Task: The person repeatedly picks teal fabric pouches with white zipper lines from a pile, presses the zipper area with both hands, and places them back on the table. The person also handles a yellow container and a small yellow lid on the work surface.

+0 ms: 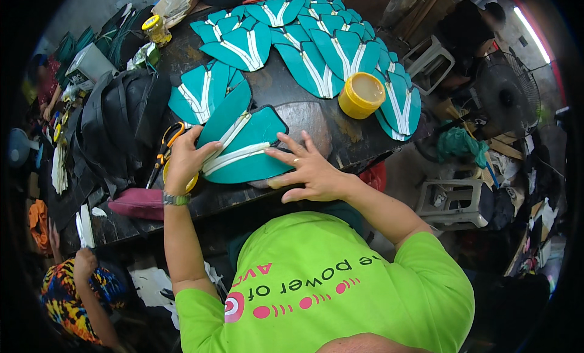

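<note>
Both hands' grips lie flat on the teal piece (243,147), left hand (182,161) hiding scissors (165,151), right hand (304,167) spread.

On the worktable (340,143) in front of you, a fabric panel (246,149) lies under both your hands, your left hand (182,161) on its left edge and your right hand (307,170) on its right edge. Scissors (165,149) lie just left of your left hand, with a heap of bags (118,119) further left. Behind the panel, many more cut panels (304,40) overlap across the far side of the table, an open tub (361,95) sits among them to your right, and a small jar (154,28) stands at the far left.
</note>
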Available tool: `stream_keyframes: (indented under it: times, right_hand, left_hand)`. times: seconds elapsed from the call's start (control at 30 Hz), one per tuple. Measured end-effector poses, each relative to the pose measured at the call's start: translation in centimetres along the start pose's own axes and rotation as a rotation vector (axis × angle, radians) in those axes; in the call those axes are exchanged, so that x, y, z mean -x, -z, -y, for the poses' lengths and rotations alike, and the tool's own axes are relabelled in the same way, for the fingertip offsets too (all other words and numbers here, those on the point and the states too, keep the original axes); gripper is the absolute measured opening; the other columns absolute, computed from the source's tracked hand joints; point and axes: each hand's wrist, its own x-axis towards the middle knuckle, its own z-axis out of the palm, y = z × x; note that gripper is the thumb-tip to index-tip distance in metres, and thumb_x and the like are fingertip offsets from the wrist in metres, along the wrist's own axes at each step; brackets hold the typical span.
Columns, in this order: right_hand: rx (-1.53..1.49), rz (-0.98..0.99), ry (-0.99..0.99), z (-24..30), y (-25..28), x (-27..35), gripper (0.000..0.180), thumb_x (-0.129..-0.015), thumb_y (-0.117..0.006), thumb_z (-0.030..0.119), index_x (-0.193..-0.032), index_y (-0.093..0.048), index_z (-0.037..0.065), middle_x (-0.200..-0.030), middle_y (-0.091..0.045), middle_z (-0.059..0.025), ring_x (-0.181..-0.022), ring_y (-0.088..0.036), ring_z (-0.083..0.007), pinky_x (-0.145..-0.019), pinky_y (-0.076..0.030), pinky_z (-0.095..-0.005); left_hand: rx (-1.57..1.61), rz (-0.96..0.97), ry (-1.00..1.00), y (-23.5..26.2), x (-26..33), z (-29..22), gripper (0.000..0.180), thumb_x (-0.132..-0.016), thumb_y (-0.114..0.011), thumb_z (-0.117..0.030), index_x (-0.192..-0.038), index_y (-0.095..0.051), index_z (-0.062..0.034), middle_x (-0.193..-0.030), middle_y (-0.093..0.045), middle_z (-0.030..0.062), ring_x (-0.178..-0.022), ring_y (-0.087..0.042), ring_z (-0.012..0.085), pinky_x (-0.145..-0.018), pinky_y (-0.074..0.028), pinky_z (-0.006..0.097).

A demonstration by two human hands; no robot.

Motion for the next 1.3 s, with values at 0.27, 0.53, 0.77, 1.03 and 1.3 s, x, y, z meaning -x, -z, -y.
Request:
stream_keyframes:
  times: [0.27, 0.53, 0.77, 1.03, 1.3]
  right_hand:
    - [-0.698, -0.953, -0.287, -3.6, -1.1, 1.0, 0.06, -0.103, -0.057, 0.037, -0.15, -0.041, 0.003, -0.138, -0.046, -0.0129, -0.109, -0.058, -0.0158, -0.096, -0.045, -0.0304]
    - [-0.959, -1.035, -0.419, -4.8, -2.1, 1.1, 0.069, -0.101, -0.06, 0.017, -0.158, -0.021, 0.008, -0.133, -0.046, -0.0125, -0.097, -0.059, -0.0105, -0.085, -0.049, -0.0254]
    - [-0.847, -0.952, -0.435, -4.9, -2.2, 1.1, 0.075, -0.096, -0.063, 0.003, -0.158, -0.022, 0.007, -0.135, -0.045, -0.0123, -0.097, -0.059, -0.0113, -0.081, -0.046, -0.0233]
    - [-0.869, -1.006, -0.402, -5.0, -2.6, 0.8, 0.076, -0.091, -0.066, -0.001, -0.156, -0.027, 0.003, -0.133, -0.05, -0.0126, -0.091, -0.058, -0.0091, -0.075, -0.044, -0.0203]
    - [-0.737, -0.98, -0.393, -5.1, -2.8, 0.6, 0.074, -0.091, -0.067, 0.001, -0.155, -0.032, 0.006, -0.129, -0.053, -0.0115, -0.088, -0.057, -0.0079, -0.074, -0.044, -0.0206]
  left_hand:
    - [0.798, -0.26, -0.196, 0.7, -11.1, -2.9, 0.03, -0.104, -0.055, -0.017, -0.128, -0.056, 0.0019, -0.113, -0.067, 0.0067, -0.097, -0.064, 0.0118, -0.084, -0.052, 0.027]
    - [1.295, -0.127, 0.004, -8.8, -27.6, -7.7, 0.068, -0.101, -0.048, 0.002, -0.154, -0.007, 0.0027, -0.145, -0.04, 0.0277, -0.124, -0.056, 0.04, -0.108, -0.044, 0.058]
    - [0.698, -0.082, 0.082, -14.0, -33.6, -6.2, 0.073, -0.1, -0.058, -0.009, -0.153, -0.01, 0.0075, -0.146, -0.04, 0.0276, -0.124, -0.055, 0.0373, -0.103, -0.05, 0.045]
    - [-0.311, -0.129, -0.294, -1.8, -23.6, -4.8, 0.059, -0.087, -0.073, -0.036, -0.136, -0.061, -0.0044, -0.124, -0.069, 0.0213, -0.112, -0.067, 0.0367, -0.096, -0.052, 0.042]
    - [-0.729, -0.053, 0.066, -3.2, -12.7, 1.8, 0.079, -0.087, -0.072, -0.051, -0.142, -0.047, 0.0003, -0.129, -0.056, 0.0327, -0.118, -0.057, 0.0503, -0.1, -0.048, 0.053]
